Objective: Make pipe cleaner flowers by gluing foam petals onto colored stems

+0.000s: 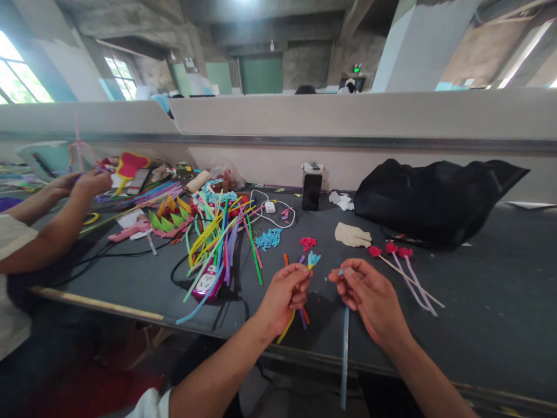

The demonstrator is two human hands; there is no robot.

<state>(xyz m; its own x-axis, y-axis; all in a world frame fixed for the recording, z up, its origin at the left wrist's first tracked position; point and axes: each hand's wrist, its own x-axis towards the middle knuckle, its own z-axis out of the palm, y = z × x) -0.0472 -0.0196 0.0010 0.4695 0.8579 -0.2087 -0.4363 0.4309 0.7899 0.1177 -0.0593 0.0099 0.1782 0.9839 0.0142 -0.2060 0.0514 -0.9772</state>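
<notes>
Nearest you, your right hand (pixel 369 290) is curled, thumb and forefinger pinched on the top end of a pale blue stem (pixel 344 348). The stem hangs straight down past the near edge of the table. Your left hand (pixel 285 293) is just beside the right one, not touching it. Its fingers are closed round a small bundle of stems (pixel 303 316) in orange, purple and yellow, whose ends poke out below the palm. A blue tuft (pixel 313 259) stands up above your fingertips.

Both hands hover over the near edge of the dark table (pixel 500 302). Far right on it slumps a black bag (pixel 435 197), the biggest thing there. Left of your hands sprawls a loose pile of coloured stems (pixel 217 238), fanned out toward you. At the far left, another person's hands (pixel 82 184) are held together over more craft clutter, well apart from yours.

A dark phone (pixel 311 191) stands upright against the far wall, between the pile and the bag. Three red-tipped stems (pixel 407 270) lie side by side just right of your right hand. A crumpled beige scrap (pixel 351 235) lies just beyond them. Smallest of all are a scatter of blue bits (pixel 267 238) and a few red bits (pixel 308 242), which lie between the pile and your left hand.
</notes>
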